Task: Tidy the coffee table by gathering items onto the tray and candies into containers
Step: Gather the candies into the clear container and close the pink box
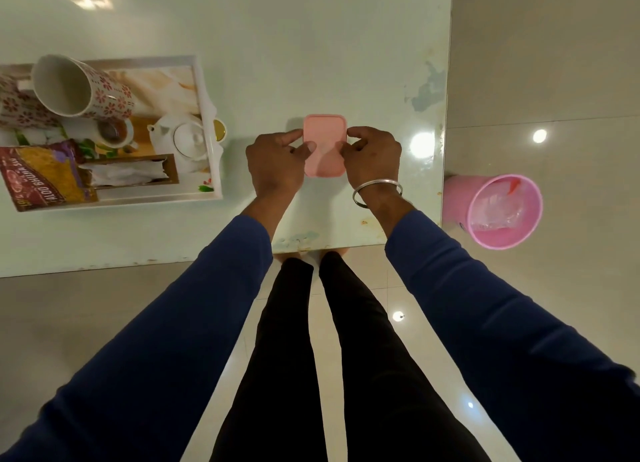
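Both hands bear on a pink lidded container (324,146) that sits flat on the pale glossy coffee table (311,45), right of the table's centre and near its front edge. Left hand (275,163) closes on the container's 9 o'clock side, index finger along the upper edge and thumb pressed onto the lid. Right hand (372,158) closes on the 3 o'clock side, fingertips curled and pinching at the lid's edge; a metal bangle (377,193) circles that wrist. Lid is seated on the container; contents cannot be seen. Both forearms wear dark blue sleeves (485,305). At 9 o'clock from the container, well apart, stands a white rectangular tray (216,170). On the tray: two floral-patterned mugs lying on their sides, the larger (83,87) with its mouth toward the camera and the smaller (17,108) at the frame's left edge; a white teapot (180,142) with lid on at the tray's 3 o'clock side; a small white cup (116,132) beside the teapot; a wooden napkin holder (135,172) with white tissue; a snack packet (45,174) overhanging the tray's 7 o'clock corner. A gold-coloured round object (220,130) shows just beyond the tray's right rim; identity cannot be determined. At 3 o'clock from the container, off the table on the tiled floor, stands a pink bin (498,212) holding clear wrappers.
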